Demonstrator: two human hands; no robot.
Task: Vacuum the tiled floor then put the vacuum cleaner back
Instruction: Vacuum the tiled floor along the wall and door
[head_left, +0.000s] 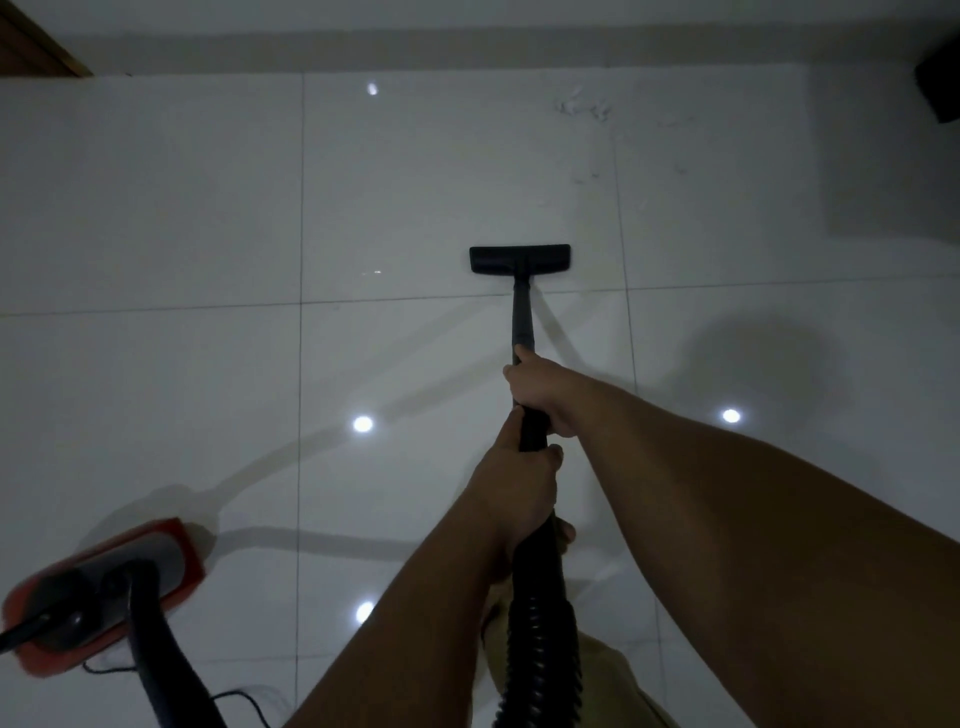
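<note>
A black vacuum wand (522, 322) runs from my hands down to a flat black floor nozzle (519, 258) resting on the glossy white tiled floor (208, 218). My right hand (540, 395) grips the wand higher up, nearer the nozzle. My left hand (519, 493) is closed around the wand just below it, where the ribbed black hose (540, 634) begins. The red and black vacuum cleaner body (104, 587) sits on the floor at the lower left, with the hose curving out of it.
A pale wall base (467, 49) runs across the top. A wooden door frame corner (36, 47) shows at the top left and a dark object (940, 83) at the top right. Faint dust marks (582, 109) lie ahead of the nozzle. A thin power cord (234, 696) trails near the body.
</note>
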